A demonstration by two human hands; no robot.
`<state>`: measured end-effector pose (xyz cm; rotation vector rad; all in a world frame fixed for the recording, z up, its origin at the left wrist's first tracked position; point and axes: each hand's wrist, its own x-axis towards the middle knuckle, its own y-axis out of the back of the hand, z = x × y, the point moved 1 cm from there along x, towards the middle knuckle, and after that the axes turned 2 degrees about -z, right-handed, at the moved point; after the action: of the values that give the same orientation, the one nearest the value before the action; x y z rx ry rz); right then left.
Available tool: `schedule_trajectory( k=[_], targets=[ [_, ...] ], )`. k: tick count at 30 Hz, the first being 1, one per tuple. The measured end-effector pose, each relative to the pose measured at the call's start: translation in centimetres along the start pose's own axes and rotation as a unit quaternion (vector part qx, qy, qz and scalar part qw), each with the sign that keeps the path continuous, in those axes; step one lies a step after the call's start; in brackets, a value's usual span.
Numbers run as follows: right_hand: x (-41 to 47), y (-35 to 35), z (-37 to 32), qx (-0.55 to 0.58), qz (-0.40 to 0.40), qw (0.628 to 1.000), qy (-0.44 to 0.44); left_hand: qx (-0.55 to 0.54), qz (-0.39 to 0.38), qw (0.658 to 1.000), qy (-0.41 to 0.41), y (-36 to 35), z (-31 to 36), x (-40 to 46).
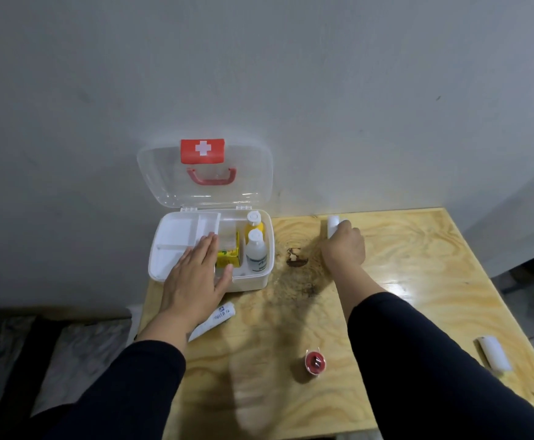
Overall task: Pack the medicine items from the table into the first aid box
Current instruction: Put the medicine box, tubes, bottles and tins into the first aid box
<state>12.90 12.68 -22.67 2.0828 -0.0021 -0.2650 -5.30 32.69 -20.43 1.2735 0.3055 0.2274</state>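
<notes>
The box [253,282] sits at the back left corner of the table [418,281], right up against the wall [291,74], with its clear lid [208,188] flipped up and leaning back. The lid has a red patch with a white cross and a red handle.

Inside, a white tray [177,239] covers the left part. To the right of it there's a yellow carton [227,257], then 2 bottles standing in the right compartment: a yellow bottle [254,225] at the back and a clear bottle [256,252] in front of it.

The left hand [196,274] lies flat on the tray's front edge, fingers straight and together, thumb out toward the carton, gripping nothing.

The right hand [343,246] is reaching to the far edge of the table, fingers curled round a white roll [333,224] that pokes out above the knuckles. Seems to be a bandage roll, but it's hard to be sure.

Still out on the table: a white tube [215,319] just in front of the box, half under the left wrist; a red spool [316,362] near the front middle; a white stick [494,352] thing at the right edge. There's a dark knot [296,257] in the wood between the box and the right hand.
</notes>
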Motion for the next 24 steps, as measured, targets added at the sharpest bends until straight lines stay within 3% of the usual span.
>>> schedule_trajectory(
  k=[8,15,20,24],
  targets=[
    [-4.7,3.3,-2.2,0.168,-0.022,0.985,0.025,-0.017,-0.045,0.999,-0.005,1.1,0.3,-0.3],
    [-10.2,6.6,-8.7,0.278,-0.016,0.947,0.158,0.024,-0.060,0.998,-0.009,2.4,-1.2,0.3],
    [-13.0,3.2,-11.9,0.284,-0.144,0.926,0.204,0.081,-0.104,0.991,0.001,2.3,-3.7,0.1],
    [-14.8,-0.2,-12.7,0.251,-0.184,0.920,0.238,0.070,-0.090,0.993,-0.001,2.2,-3.8,-0.1]
  ],
)
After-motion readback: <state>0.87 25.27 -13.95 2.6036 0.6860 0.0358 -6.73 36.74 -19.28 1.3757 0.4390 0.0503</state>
